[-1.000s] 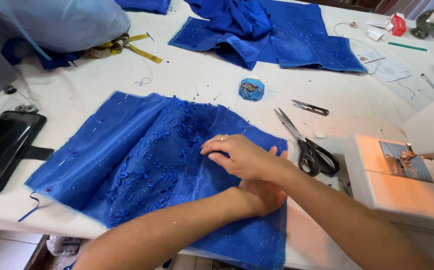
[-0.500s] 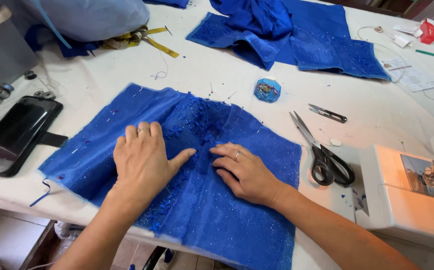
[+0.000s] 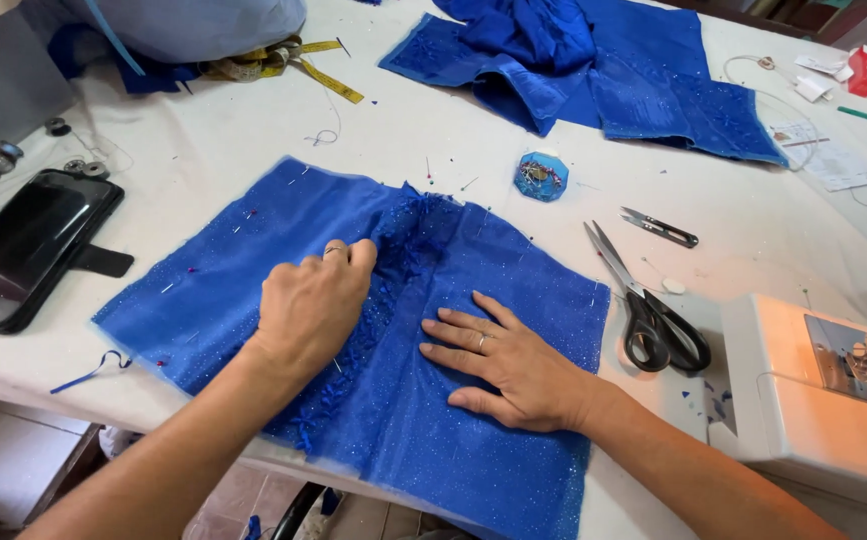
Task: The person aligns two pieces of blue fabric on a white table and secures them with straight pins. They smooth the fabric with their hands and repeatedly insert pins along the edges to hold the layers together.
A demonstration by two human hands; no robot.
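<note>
Both hands on a glittery blue pinned fabric panel (image 3: 353, 330), near edge of the white table (image 3: 203, 140).

Left hand (image 3: 315, 308) curled, fingertips pinching the beaded centre seam; right hand (image 3: 508, 360) spread flat, pressing. Fabric looks light, limp, snag-prone; best held by edges, clear of pins. Black-handled scissors (image 3: 648, 305) lie right.
</note>
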